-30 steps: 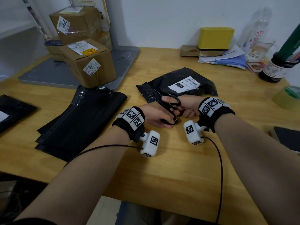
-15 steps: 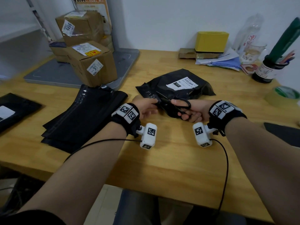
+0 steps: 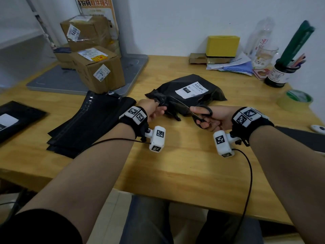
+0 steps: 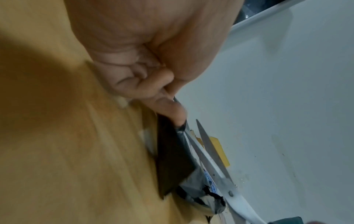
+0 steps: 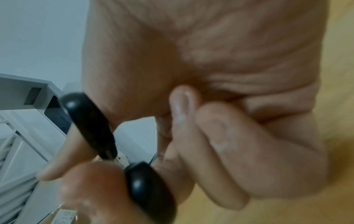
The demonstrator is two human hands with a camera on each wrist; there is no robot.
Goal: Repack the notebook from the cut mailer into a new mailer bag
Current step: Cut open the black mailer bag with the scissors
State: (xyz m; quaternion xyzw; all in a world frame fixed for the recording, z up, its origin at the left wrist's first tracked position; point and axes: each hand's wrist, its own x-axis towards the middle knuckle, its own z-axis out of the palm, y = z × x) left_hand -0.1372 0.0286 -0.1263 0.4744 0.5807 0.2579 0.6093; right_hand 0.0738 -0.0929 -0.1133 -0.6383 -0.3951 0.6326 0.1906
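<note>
Black mailer (image 3: 191, 92) with a white label, lying flat near the middle of the wooden table (image 3: 184, 164), its near-left corner lifted and stretched toward the left hand; notebook itself not visible, presumably hidden inside, cannot tell

Left hand (image 3: 153, 108) curled tight, thumb and forefinger pinching that crumpled corner of the mailer (image 4: 178, 151), remaining fingers folded into the palm

Scissors (image 3: 193, 110) held in the right hand (image 3: 211, 118), thumb through one black handle loop (image 5: 90, 124) and fingers through the other, ring and little fingers curled in beside them; blades (image 4: 208, 153) parted in a narrow V, tips reaching along the mailer's pulled edge just beside the left fingertips (image 4: 170, 109). A ragged strip of black plastic hanging off the mailer's near edge between the two hands

To the left of the mailer, a stack of flat black mailer bags (image 3: 91, 120) spread on the table, touching nothing in either hand. Farther left, another black bag with a white label (image 3: 15, 118) at the table's edge

Behind the stack, cardboard boxes (image 3: 100, 69) with stickers resting on a grey platform scale (image 3: 133, 67). Along the back wall, a yellow box (image 3: 222, 45) on papers, a clear bottle and a glass, a dark jar holding pens (image 3: 279, 74). A roll of tape (image 3: 295, 100) at the right edge
</note>
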